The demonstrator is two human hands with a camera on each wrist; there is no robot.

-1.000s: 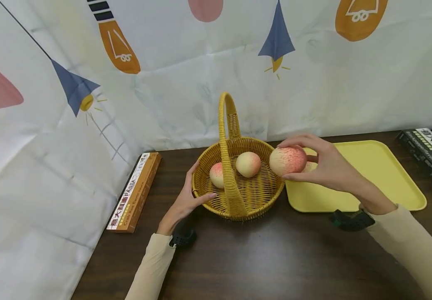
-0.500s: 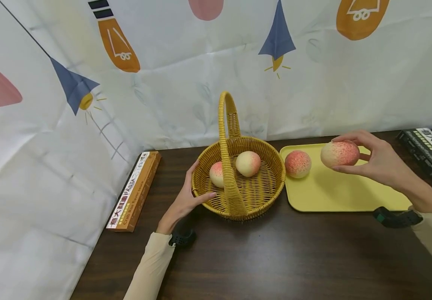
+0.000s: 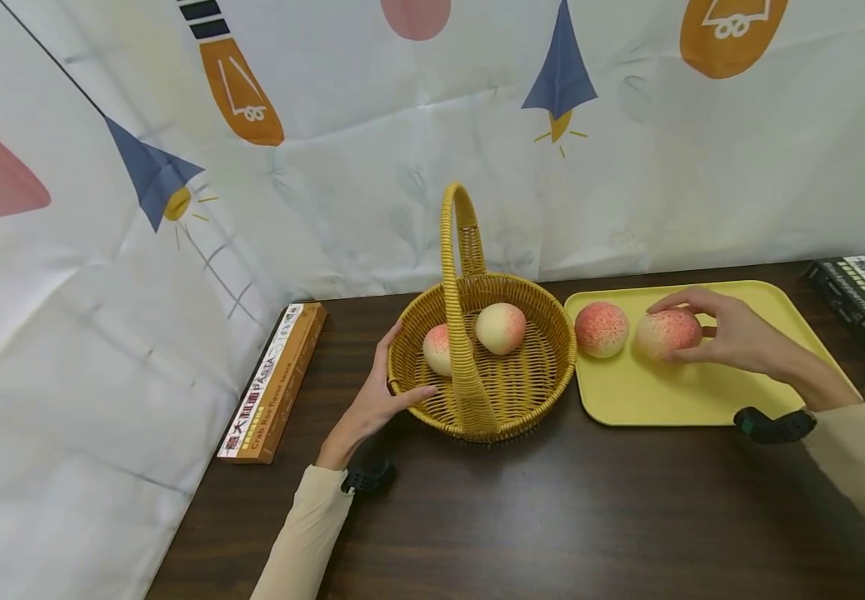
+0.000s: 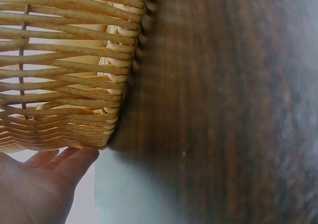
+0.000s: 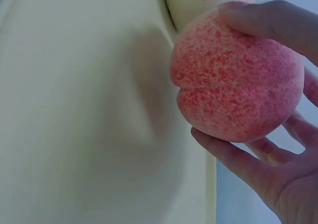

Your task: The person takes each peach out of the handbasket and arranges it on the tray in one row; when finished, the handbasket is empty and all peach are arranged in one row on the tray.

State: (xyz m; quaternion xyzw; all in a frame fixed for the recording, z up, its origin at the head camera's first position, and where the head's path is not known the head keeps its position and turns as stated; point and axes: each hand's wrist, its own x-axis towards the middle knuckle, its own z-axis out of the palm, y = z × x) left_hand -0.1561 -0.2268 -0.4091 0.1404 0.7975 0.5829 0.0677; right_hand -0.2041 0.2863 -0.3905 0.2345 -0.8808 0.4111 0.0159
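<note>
My right hand (image 3: 740,335) holds a pink-and-cream peach (image 3: 663,335) between thumb and fingers, low over the yellow tray (image 3: 732,396). In the right wrist view the peach (image 5: 238,80) shows its groove, and its shadow falls on the tray. Another peach (image 3: 602,329) rests at the tray's left end. Beside the tray stands a woven basket (image 3: 518,392) with a tall handle, two peaches (image 3: 501,327) inside it. My left hand (image 3: 369,400) grips the basket's left side, thumb over the rim; fingers (image 4: 74,164) touch the outer weave in the left wrist view.
An orange-brown pasta box (image 3: 271,383) lies left of the basket. A black box (image 3: 863,312) lies beyond the tray's right end. The dark table (image 3: 537,517) meets a printed white cloth (image 3: 350,192) at the back and left.
My right hand has carried the held peach right, away from the basket, then lowered it toward the tray beside the other peach. My left hand has stayed on the basket.
</note>
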